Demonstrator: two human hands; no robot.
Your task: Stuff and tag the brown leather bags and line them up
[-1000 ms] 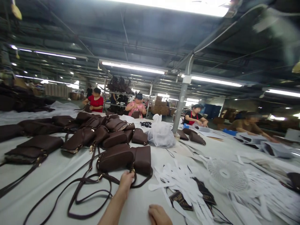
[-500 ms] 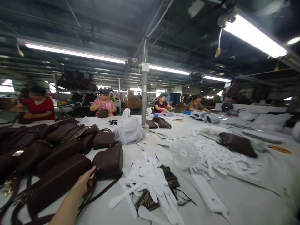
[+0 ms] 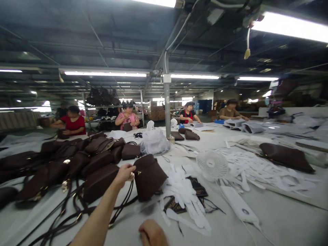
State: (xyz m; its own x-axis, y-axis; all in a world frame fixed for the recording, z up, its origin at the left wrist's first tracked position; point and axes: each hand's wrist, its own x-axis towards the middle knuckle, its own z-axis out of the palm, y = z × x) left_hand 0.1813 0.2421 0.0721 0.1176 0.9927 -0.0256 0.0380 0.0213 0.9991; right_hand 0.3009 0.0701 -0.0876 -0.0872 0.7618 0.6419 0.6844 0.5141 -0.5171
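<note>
"At the near part of the table spread with a pale sheet (image 3: 222, 230), what does your left hand (image 3: 125, 175) have?"

"It pinches the upper left corner of a dark brown, boxy, leather-look bag (image 3: 150, 177) with a small gold-coloured fitting. The bag tilts near the middle of your view, and thin dark brown straps (image 3: 122, 206) trail below your fingers."

"And the room about it?"

"Tight on your left: a heap of dark brown bags (image 3: 102, 160) comes right up to your arm, the nearest one partly behind your forearm. On the right, the held bag's edge overlaps a spread of flat white strips (image 3: 186, 194), with black, gold-lettered tags (image 3: 198, 187) among them. Farther right lies a white, round-headed fan (image 3: 212, 164). You have bare sheet from its handle across to the strips, and more along the front, beside your right hand (image 3: 153, 234)."

"What is that hand doing?"

"It sits low, apart from the bag, fingers curled. The lower edge of view cuts it off, so you cannot tell whether it grips something."

"What else is hard to read?"

"Whether your left fingertips pinch the bag's body, a strap end or both. The bag covers some strips, the tags' lettering is too small to read, and the heaped bags' outlines merge."
</note>
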